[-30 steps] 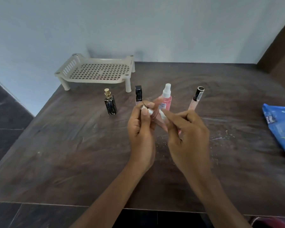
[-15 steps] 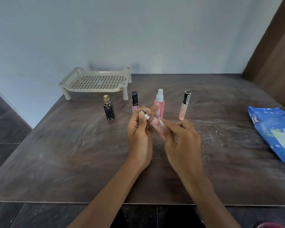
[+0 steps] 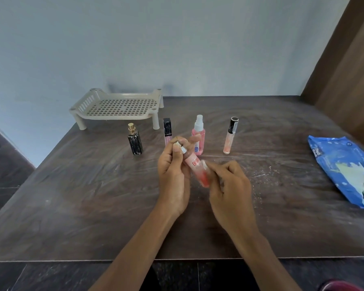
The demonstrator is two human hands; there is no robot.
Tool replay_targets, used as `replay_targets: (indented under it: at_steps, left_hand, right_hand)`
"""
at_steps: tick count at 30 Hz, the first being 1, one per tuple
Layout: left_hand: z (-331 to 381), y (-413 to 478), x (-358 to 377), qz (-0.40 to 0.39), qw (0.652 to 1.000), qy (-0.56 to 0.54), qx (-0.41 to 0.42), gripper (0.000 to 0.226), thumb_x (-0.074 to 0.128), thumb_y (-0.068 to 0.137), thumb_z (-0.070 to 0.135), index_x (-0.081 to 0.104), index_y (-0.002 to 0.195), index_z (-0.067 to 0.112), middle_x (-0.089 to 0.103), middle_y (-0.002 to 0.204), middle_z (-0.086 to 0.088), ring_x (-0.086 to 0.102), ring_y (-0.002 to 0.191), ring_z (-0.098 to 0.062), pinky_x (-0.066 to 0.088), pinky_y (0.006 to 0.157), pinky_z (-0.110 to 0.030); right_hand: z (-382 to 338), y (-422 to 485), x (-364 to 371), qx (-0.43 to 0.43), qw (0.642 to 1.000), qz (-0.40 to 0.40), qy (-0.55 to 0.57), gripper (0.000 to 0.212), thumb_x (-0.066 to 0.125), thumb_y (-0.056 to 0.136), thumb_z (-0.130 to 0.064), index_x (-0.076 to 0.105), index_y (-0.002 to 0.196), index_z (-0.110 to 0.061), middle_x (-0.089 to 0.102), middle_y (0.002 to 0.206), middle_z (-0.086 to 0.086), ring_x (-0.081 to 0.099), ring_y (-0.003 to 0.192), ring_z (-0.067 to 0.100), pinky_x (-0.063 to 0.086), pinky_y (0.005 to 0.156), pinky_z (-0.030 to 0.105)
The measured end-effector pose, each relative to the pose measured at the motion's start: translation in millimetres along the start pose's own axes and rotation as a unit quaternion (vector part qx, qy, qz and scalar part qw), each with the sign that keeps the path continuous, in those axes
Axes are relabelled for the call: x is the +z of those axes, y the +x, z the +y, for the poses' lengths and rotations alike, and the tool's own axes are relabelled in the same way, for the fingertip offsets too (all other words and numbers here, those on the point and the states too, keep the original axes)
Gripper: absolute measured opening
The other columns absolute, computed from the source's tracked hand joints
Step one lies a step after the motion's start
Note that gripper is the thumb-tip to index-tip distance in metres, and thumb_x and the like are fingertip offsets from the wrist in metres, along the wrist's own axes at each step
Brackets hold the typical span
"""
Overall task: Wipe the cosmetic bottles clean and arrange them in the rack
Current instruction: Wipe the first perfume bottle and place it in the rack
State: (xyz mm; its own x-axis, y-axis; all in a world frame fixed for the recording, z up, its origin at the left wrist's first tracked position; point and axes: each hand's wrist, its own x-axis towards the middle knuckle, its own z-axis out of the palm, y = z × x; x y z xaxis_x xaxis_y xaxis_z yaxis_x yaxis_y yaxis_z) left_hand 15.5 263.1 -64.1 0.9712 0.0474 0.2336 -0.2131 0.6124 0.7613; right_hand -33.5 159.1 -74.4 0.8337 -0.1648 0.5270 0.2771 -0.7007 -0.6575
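My left hand point(image 3: 173, 175) grips a slim pink bottle point(image 3: 195, 165) with red lettering by its silver cap end, tilted down to the right. My right hand point(image 3: 229, 185) has its fingers curled against the bottle's lower end; a small white wipe seems pinched there but is blurred. Behind the hands stand a black bottle with a gold top point(image 3: 135, 139), a pink tube with a black cap point(image 3: 167, 131), a pink spray bottle point(image 3: 198, 137) and a clear pink tube with a black cap point(image 3: 230, 136). The beige rack point(image 3: 118, 107) stands at the back left with nothing on it.
A blue pack of wet wipes point(image 3: 343, 169) lies at the right of the dark wooden table point(image 3: 72, 196), a wipe sticking out of it. A brown panel point(image 3: 349, 70) rises at the back right. White crumbs dot the table near my right hand.
The view has tilted up, so everything sits lower in frame. My right hand has slid down the pink bottle toward its lower end, uncovering the lettering.
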Motion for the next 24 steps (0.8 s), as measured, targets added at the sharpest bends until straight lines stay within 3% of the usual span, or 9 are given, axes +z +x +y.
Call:
replay_targets:
  at_steps: [6,9,11,15,18,21,24]
  left_hand:
    - [4,-2,3,0.010,0.999,-0.036,-0.021,0.027,0.033,0.106,0.012,0.057,0.094,0.005,0.076,0.105,-0.010,0.072,0.103,-0.015,0.056,0.082,-0.021]
    - [7,-2,4,0.010,0.996,-0.081,-0.029,0.023,0.042,0.099,0.017,0.061,0.098,0.005,0.074,0.112,-0.014,0.070,0.108,-0.021,0.057,0.095,-0.029]
    - [8,-2,4,-0.001,0.994,-0.099,-0.037,0.026,0.045,0.096,0.020,0.063,0.107,0.004,0.070,0.123,-0.017,0.064,0.120,-0.025,0.049,0.106,-0.035]
    - [5,-4,6,-0.044,0.996,-0.069,-0.034,0.035,0.037,0.105,0.023,0.061,0.126,0.008,0.059,0.138,-0.019,0.055,0.132,-0.028,0.039,0.113,-0.043]
    - [2,-8,6,-0.035,0.999,0.017,-0.025,0.035,0.046,0.101,0.033,0.065,0.126,0.018,0.067,0.125,-0.008,0.062,0.118,-0.021,0.044,0.108,-0.045]
    - [1,-9,2,-0.005,0.997,0.066,-0.036,0.041,0.055,0.091,0.037,0.068,0.125,0.018,0.068,0.100,-0.001,0.061,0.101,-0.021,0.047,0.104,-0.047]
    - [2,-7,-6,0.008,0.994,0.087,-0.064,0.044,0.066,0.084,0.032,0.070,0.121,0.008,0.075,0.107,-0.012,0.067,0.105,-0.026,0.052,0.101,-0.046]
  right_hand:
    - [4,-2,-11,0.003,0.998,-0.009,0.063,0.029,0.068,0.091,-0.022,0.070,0.120,-0.020,0.053,0.085,-0.010,0.055,0.080,0.006,0.042,0.067,0.007]
    - [0,2,-12,-0.009,0.996,-0.013,0.092,0.034,0.071,0.087,-0.025,0.069,0.120,-0.017,0.056,0.088,-0.006,0.055,0.081,0.006,0.042,0.062,0.006]
    - [-1,0,-12,-0.015,0.995,-0.002,0.099,0.035,0.070,0.087,-0.027,0.070,0.120,-0.017,0.057,0.092,-0.005,0.057,0.083,0.007,0.044,0.064,0.007]
    - [-4,-3,-9,-0.030,0.996,0.029,0.078,0.035,0.068,0.088,-0.022,0.069,0.123,-0.016,0.057,0.097,-0.006,0.058,0.087,0.000,0.045,0.071,0.005]
    - [-3,-2,-11,-0.075,0.995,0.040,0.044,0.035,0.069,0.089,-0.014,0.068,0.124,-0.014,0.056,0.102,-0.006,0.057,0.083,-0.001,0.046,0.072,0.006]
    - [7,4,-21,-0.132,0.990,0.043,-0.010,0.036,0.069,0.088,-0.009,0.067,0.124,-0.011,0.056,0.108,-0.001,0.058,0.080,0.006,0.053,0.068,0.017]
    - [18,9,-28,-0.156,0.986,0.035,-0.047,0.041,0.071,0.085,-0.002,0.066,0.125,-0.011,0.056,0.109,0.003,0.061,0.078,0.017,0.058,0.062,0.033]
